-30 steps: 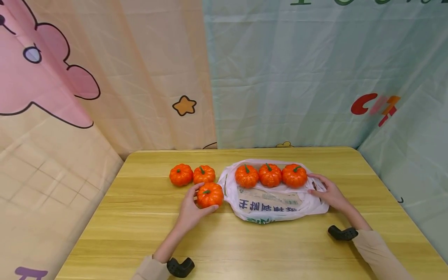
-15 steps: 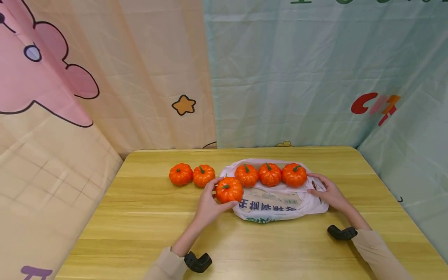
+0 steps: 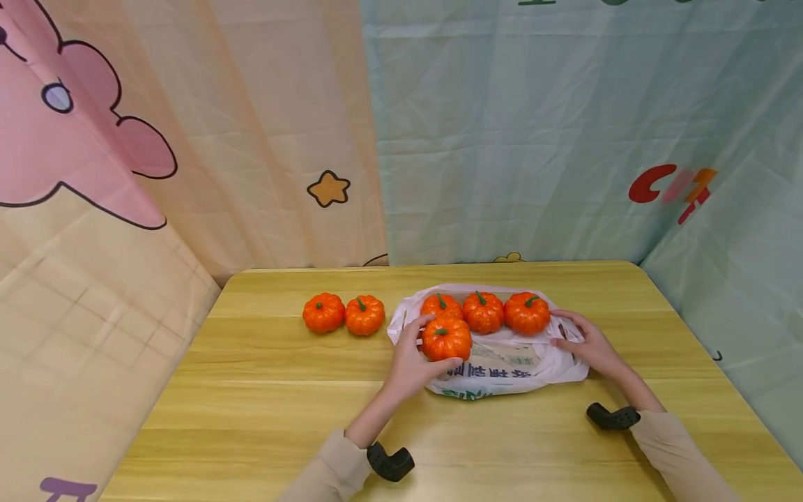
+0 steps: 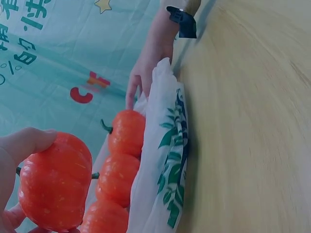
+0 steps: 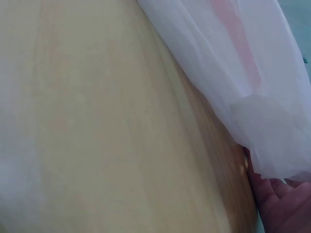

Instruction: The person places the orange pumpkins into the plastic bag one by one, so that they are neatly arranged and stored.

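Pumpkin (image 3: 448, 341) fills the left hand (image 3: 410, 362), fingers (image 3: 420, 324) curled around it; right hand (image 3: 592, 348), fingers parted, touches the plastic bag (image 3: 547, 377), grip unclear.

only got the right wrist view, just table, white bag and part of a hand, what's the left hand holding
Observer: The left hand holds an orange pumpkin.
Operator: anything in the bag
Observer: Yes, three pumpkins sit side by side along its far side, as the head view shows.
Operator: any others outside it
Observer: Two more pumpkins rest on the table, to the left of the bag.
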`<act>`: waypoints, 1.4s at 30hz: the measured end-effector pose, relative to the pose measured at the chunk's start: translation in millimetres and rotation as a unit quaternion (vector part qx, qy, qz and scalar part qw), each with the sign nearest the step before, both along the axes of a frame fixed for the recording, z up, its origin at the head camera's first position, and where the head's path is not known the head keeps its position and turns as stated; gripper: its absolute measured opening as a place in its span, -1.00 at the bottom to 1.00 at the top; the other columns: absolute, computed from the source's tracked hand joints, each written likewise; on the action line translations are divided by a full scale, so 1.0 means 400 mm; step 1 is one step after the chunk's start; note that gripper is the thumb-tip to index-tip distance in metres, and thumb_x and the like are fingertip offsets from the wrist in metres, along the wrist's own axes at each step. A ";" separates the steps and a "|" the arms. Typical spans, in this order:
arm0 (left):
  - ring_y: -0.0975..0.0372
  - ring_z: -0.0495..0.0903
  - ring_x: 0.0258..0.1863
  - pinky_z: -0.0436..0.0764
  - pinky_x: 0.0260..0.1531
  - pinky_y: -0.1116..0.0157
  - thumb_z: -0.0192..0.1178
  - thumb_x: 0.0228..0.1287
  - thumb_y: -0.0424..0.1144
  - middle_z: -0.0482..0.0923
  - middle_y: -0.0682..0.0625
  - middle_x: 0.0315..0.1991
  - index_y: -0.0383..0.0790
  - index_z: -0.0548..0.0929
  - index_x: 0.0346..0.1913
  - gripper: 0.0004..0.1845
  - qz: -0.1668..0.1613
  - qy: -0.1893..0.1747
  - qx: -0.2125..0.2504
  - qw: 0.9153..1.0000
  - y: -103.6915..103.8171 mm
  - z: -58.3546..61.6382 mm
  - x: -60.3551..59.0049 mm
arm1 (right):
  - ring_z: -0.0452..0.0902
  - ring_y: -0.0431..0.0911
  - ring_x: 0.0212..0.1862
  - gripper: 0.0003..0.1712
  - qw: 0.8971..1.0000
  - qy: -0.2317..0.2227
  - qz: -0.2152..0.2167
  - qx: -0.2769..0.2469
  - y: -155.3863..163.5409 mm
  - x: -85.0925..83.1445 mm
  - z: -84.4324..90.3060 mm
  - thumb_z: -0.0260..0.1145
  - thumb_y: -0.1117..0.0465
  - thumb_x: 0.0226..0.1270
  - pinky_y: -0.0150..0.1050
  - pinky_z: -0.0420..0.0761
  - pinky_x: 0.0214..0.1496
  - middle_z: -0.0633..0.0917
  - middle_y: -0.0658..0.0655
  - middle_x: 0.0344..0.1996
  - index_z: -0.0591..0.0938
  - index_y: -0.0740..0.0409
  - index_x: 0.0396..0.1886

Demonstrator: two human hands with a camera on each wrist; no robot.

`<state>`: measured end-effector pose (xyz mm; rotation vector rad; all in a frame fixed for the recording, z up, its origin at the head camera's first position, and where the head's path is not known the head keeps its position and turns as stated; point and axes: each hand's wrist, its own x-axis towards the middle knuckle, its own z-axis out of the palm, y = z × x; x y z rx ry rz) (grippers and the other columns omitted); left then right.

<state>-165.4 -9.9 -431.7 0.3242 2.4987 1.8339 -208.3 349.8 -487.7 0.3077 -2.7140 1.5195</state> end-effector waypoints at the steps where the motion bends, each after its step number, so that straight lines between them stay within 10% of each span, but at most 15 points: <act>1: 0.04 0.40 0.16 0.53 0.11 0.05 0.49 -0.06 -0.16 0.33 -0.16 0.27 -0.17 0.34 0.31 -0.17 -0.003 0.001 -0.001 1.000 0.008 -0.003 -0.001 | 0.02 0.43 0.37 -0.34 1.000 0.001 0.000 0.000 -0.001 0.001 0.000 0.32 0.30 0.26 0.44 0.03 0.31 0.26 0.51 0.33 0.32 0.38 0.31; 30: 0.12 0.41 0.15 0.49 0.15 0.07 0.54 -0.13 -0.06 0.38 -0.05 0.18 -0.03 0.41 0.26 -0.19 -0.018 -0.001 -0.027 0.999 0.201 -0.048 -0.014 | 0.12 0.21 0.37 -0.37 1.000 0.024 0.003 0.005 0.004 -0.003 -0.019 0.31 0.23 0.29 0.37 0.09 0.30 0.31 0.46 0.32 0.35 0.32 0.31; 33: 0.12 0.42 0.13 0.50 0.13 0.08 0.54 -0.14 -0.07 0.38 -0.04 0.14 -0.01 0.42 0.25 -0.19 -0.019 0.002 -0.030 0.999 0.219 -0.050 -0.014 | 0.17 -0.20 0.38 -0.38 1.000 0.030 0.004 0.007 0.004 -0.003 -0.021 0.31 0.22 0.29 -0.11 0.17 0.45 0.33 0.45 0.31 0.37 0.29 0.31; 37: 0.14 0.42 0.14 0.49 0.15 0.08 0.54 -0.14 -0.08 0.37 -0.02 0.15 0.00 0.43 0.25 -0.20 -0.021 -0.004 -0.029 0.999 0.243 -0.054 -0.014 | 0.08 -0.70 0.16 -0.40 0.999 0.042 0.006 0.003 0.005 -0.003 -0.022 0.31 0.21 0.30 -0.76 0.11 0.12 0.36 0.45 0.27 0.39 0.28 0.29; 42: 0.16 0.43 0.14 0.47 0.17 0.13 0.56 -0.17 -0.08 0.39 -0.01 0.16 0.00 0.44 0.23 -0.20 -0.015 -0.003 -0.040 0.999 0.271 -0.061 -0.017 | 0.07 -0.73 0.12 -0.40 0.999 0.044 0.005 0.003 0.004 -0.001 -0.022 0.31 0.21 0.29 -0.78 0.10 0.08 0.37 0.43 0.25 0.39 0.27 0.29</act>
